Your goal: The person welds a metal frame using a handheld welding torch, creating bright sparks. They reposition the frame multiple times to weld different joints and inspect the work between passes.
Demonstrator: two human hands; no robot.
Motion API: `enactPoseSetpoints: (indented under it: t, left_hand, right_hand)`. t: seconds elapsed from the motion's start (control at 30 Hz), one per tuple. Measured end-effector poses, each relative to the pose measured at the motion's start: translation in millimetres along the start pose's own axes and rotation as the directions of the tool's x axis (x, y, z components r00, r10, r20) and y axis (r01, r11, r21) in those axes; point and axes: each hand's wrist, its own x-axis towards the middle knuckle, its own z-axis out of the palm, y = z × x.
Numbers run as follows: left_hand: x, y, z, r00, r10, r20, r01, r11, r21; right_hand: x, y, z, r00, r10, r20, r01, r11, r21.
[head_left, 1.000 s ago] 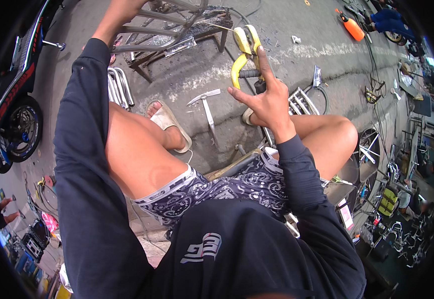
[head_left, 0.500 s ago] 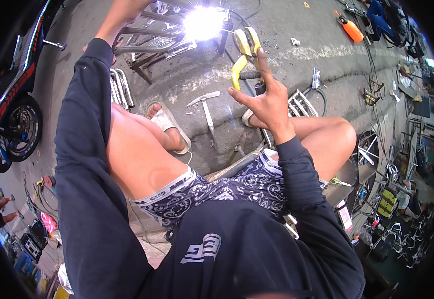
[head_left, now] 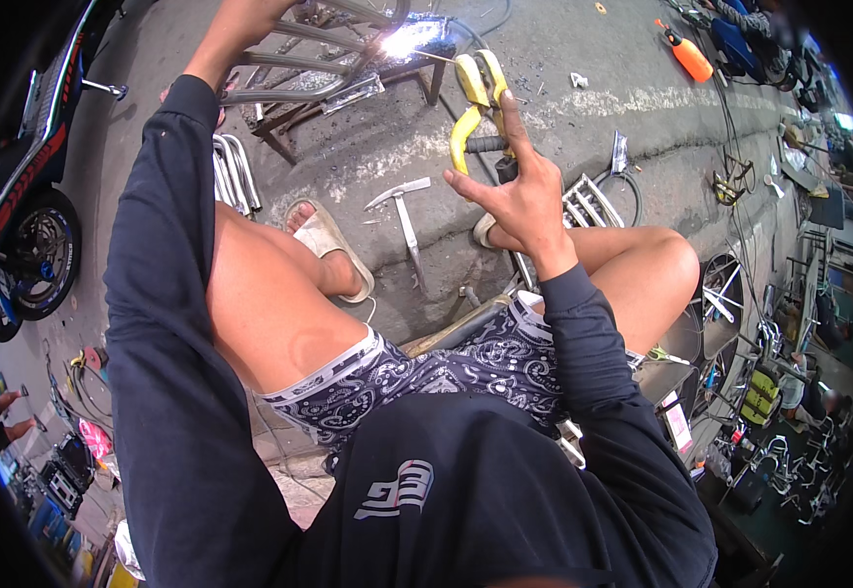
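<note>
Right hand [head_left: 524, 196]: thumb and forefinger spread, grips yellow electrode holder [head_left: 471, 82], arc [head_left: 402, 42] lit. Left hand [head_left: 250, 18]: at tubular frame [head_left: 269, 96], closure cannot be told.

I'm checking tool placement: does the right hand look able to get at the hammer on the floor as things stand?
Probably not right now: the right hand appears occupied with the yellow electrode holder. Otherwise the hammer lies uncovered beside the left sandal, seemingly within reach.
</note>
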Motion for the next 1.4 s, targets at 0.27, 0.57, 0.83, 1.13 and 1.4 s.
enactPoseSetpoints:
  t: [0.27, 0.57, 0.83, 1.13, 1.4]
  left_hand:
    - [1, 0, 0, 1.000, -0.022, 0.020, 0.020, 0.998, 0.061]
    - [-8, 21, 9, 0.999, -0.023, 0.027, 0.022, 0.998, 0.064]
    - [-31, 43, 26, 0.995, 0.089, 0.033, -0.092, 0.990, 0.108]
    - [-50, 42, 19, 0.995, 0.093, 0.037, -0.096, 0.991, 0.091]
    - [-64, 39, 11, 0.993, 0.116, 0.032, -0.119, 0.989, 0.085]
  right_hand:
    - [1, 5, 3, 0.998, -0.050, -0.034, 0.050, 0.999, -0.011]
    - [-25, -6, -13, 1.000, -0.008, 0.011, 0.008, 0.998, -0.062]
    - [-33, -14, 3, 0.991, -0.125, 0.050, 0.122, 0.991, 0.051]
    - [-21, -17, 12, 0.995, -0.038, 0.097, 0.031, 0.996, 0.078]
    - [-19, -15, 11, 0.996, -0.046, 0.080, 0.036, 0.992, 0.122]
